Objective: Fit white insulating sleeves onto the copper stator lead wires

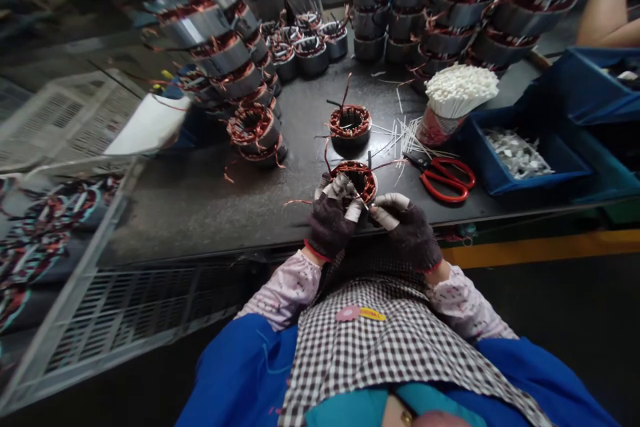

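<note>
A round motor stator (361, 178) with copper windings sits at the near edge of the dark workbench (210, 200). My left hand (332, 215), in a dark glove with white fingertips, is curled against its left side. My right hand (406, 227), gloved the same way, pinches at the stator's near rim where thin wire ends stick out. What the fingertips hold is too small to make out. A second stator (349, 123) stands just behind the first.
Red-handled scissors (445, 177) lie right of the stator beside a cup of white sticks (457, 100). Blue bins (520, 153) hold small white parts at the right. Stacks of wound stators (235, 67) fill the bench's back and left. A wire rack (75, 267) stands at the left.
</note>
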The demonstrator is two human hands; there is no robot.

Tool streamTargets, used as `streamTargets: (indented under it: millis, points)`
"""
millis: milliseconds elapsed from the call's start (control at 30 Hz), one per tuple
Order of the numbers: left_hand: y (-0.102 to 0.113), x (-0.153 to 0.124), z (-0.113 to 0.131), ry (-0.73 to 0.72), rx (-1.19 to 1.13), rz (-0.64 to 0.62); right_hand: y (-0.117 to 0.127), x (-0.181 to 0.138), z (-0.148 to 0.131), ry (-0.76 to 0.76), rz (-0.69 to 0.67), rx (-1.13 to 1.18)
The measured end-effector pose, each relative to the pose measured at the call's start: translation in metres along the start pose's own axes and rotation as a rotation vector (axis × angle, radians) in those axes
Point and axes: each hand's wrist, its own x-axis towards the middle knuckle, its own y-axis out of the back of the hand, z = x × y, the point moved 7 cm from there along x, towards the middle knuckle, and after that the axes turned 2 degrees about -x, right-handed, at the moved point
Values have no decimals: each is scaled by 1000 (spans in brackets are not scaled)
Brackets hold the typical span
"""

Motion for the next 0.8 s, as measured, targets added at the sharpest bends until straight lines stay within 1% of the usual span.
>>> streamTargets:
  millis: [67, 133, 200, 300, 333, 400, 500, 600, 667, 733, 800]
  points:
    - [3, -2, 4, 2, 32, 36, 2, -3, -5, 64, 6, -67]
    - [2, -3, 5, 39, -7, 42, 3, -8, -7, 102, -4, -119]
    - [0, -3, 4, 101, -120, 37, 2, -12, -7, 98, -6, -135]
    - [0, -1, 1, 191, -285, 69, 4, -11, -5, 32, 26, -73]
    - [2, 0, 2, 191, -292, 73, 4, -10, -5, 6, 37, -42]
    - [5, 3, 8, 139, -235, 56, 4, -5, -7, -30, 38, 1]
    - [7, 6, 16, 46, -132, 20, 2, 6, -14, -19, 21, -27]
    - [7, 6, 20, 25, -84, 5, -1, 19, -15, 15, 28, -109]
    - [7, 6, 21, 21, -61, -3, -3, 26, -13, 12, 16, -195]
    - [6, 6, 23, 12, -46, -23, -3, 28, -14, 4, -12, -290]
    - [6, 7, 25, -5, -34, -58, 2, 24, -25, 37, 0, -367]
